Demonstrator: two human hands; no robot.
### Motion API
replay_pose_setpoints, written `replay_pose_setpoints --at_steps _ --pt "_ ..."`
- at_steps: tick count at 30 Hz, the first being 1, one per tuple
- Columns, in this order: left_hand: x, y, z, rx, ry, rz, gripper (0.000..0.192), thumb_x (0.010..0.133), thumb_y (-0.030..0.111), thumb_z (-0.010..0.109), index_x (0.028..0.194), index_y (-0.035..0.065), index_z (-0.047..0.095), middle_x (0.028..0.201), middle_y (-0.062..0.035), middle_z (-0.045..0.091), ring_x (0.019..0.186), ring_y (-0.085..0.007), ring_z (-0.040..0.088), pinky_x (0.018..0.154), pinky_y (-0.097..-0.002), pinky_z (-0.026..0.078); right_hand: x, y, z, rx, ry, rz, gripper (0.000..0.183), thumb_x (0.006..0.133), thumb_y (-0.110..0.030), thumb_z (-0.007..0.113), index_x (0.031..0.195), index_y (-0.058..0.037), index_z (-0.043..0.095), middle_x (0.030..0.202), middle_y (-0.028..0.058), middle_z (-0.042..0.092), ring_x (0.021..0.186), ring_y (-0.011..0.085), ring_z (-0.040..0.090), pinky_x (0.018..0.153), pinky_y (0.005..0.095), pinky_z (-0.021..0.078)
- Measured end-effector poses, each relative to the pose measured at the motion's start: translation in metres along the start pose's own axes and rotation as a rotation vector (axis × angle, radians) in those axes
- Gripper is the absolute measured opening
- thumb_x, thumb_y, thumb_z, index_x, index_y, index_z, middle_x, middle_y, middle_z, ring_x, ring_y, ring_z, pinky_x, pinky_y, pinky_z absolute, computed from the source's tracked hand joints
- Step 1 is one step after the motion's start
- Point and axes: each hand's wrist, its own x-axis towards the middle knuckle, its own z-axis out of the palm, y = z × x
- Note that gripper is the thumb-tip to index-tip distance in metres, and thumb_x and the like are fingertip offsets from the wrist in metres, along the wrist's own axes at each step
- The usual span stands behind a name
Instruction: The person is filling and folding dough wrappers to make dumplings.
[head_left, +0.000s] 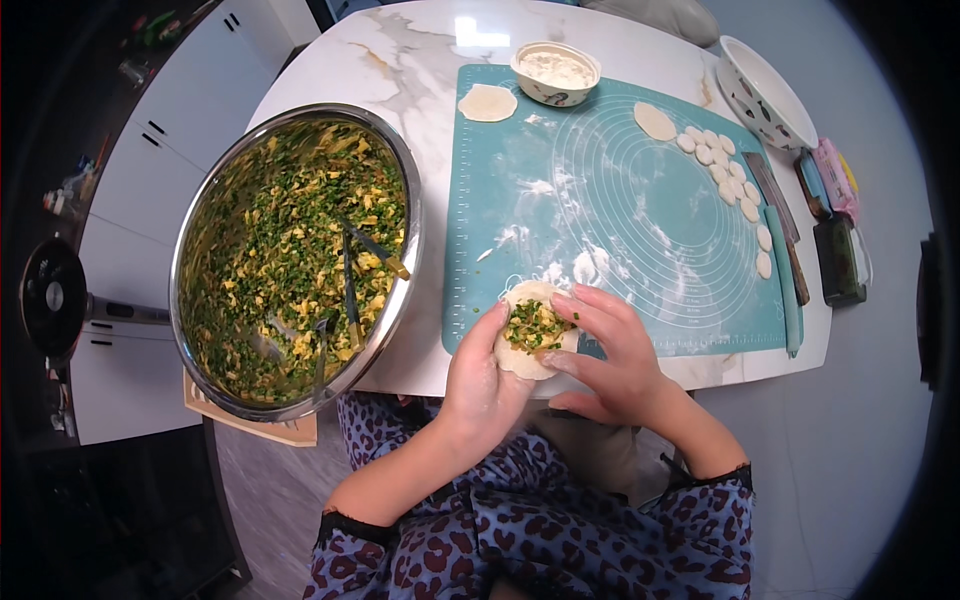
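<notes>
My left hand cups a round dough wrapper, its thumb along the wrapper's left edge. A mound of chopped green and yellow filling sits in the middle of the wrapper. At the right side, my right hand has its fingers spread, with fingertips touching the wrapper's edge and the filling. To the left stands a large steel bowl of the same kind of filling. Two dark utensils with yellow ends and a metal spoon handle rest in it.
A floured teal silicone mat covers much of the marble-patterned table. On it are two flat wrappers, several small dough pieces and a flour bowl. A wooden-handled knife and a white basin are at the right.
</notes>
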Motion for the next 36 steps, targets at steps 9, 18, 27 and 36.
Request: replay_pose_setpoints --at_steps 9,18,27,36 --pt "-0.001 0.003 0.001 0.004 0.005 0.01 0.038 0.092 0.02 0.031 0.119 -0.005 0.04 0.116 -0.018 0.05 0.109 -0.0274 0.05 0.093 -0.0404 0.041 -0.006 0.0 -0.005 0.026 -0.01 0.089 0.028 0.06 -0.018 0.072 0.084 -0.0096 0.062 0.122 0.0133 0.048 0.113 0.0333 0.044 0.092 0.0428 0.0377" --pt "0.003 0.005 -0.001 0.007 -0.009 0.027 0.041 0.092 0.022 0.03 0.12 -0.0058 0.039 0.118 -0.0202 0.049 0.11 -0.0293 0.049 0.093 -0.0421 0.041 -0.008 0.002 -0.003 0.148 0.043 0.199 0.024 0.061 -0.009 0.07 0.084 -0.0115 0.062 0.12 0.0127 0.049 0.111 0.0323 0.045 0.091 0.0423 0.0374" --pt "-0.005 0.005 0.011 0.205 0.011 0.012 0.032 0.093 0.014 0.033 0.119 -0.0042 0.04 0.113 -0.015 0.05 0.105 -0.023 0.051 0.09 -0.0357 0.043 -0.008 0.008 0.01 -0.098 0.163 -0.057 0.02 0.065 -0.009 0.07 0.082 -0.0104 0.06 0.118 0.0105 0.052 0.104 0.0304 0.051 0.083 0.0371 0.0457" --pt "-0.011 0.003 0.003 0.309 -0.122 -0.024 0.047 0.095 0.033 0.033 0.126 -0.0009 0.034 0.118 -0.0169 0.047 0.11 -0.0266 0.049 0.094 -0.0402 0.04 0.006 0.0 0.0 0.01 0.201 0.166 0.02 0.062 -0.007 0.068 0.08 -0.0088 0.058 0.12 0.0148 0.05 0.11 0.0333 0.046 0.086 0.0399 0.0409"
